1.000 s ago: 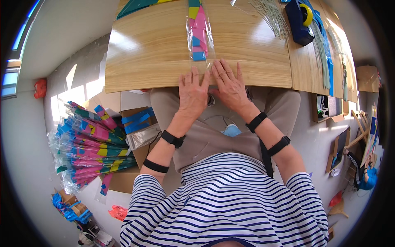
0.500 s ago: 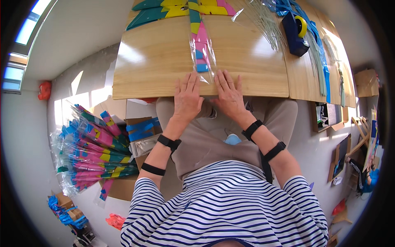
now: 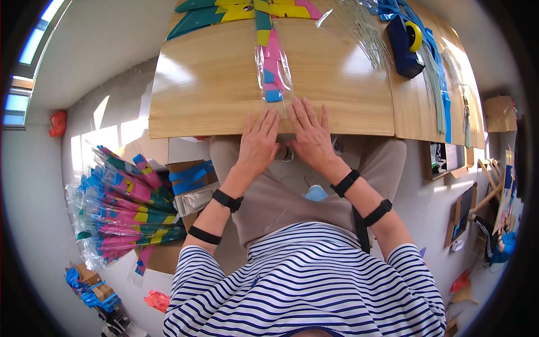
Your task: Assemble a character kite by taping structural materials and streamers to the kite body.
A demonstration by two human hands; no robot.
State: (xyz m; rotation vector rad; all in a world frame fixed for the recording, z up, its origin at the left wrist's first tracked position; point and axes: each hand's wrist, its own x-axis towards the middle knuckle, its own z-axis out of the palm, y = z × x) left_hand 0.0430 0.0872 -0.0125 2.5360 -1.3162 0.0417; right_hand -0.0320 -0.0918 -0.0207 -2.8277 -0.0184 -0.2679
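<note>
Looks, as a guess, like a flatten-and-steady step on the clear plastic sleeve (image 3: 285, 73) w/ folded pink, blue & yellow fabric (image 3: 273, 53) inside, lying approx. midway along the near edge of the table (image 3: 208, 84), lengthwise toward the far edge. To do it well: press w/ flat finger pads, not nails; share pressure evenly on both sides of the near end; ease wrinkles outward w/o hard tugs on thin plastic; keep square to the near edge. Posed w/ L hand (image 3: 258, 143) just L of the sleeve's near end & R hand (image 3: 310, 135) just R of it, both released, gripping nothing, palms down, fingers extended toward the far edge, tips on or v. near the tabletop; can't tell re: exact contact w/ the plastic. Held w/ thumbs angled inward, apart, past the near edge, & w/ forearms converging from lower L & R. Leave tape dispenser (image 3: 401, 59) where seen, toward table's R edge, well apart from both.
</note>
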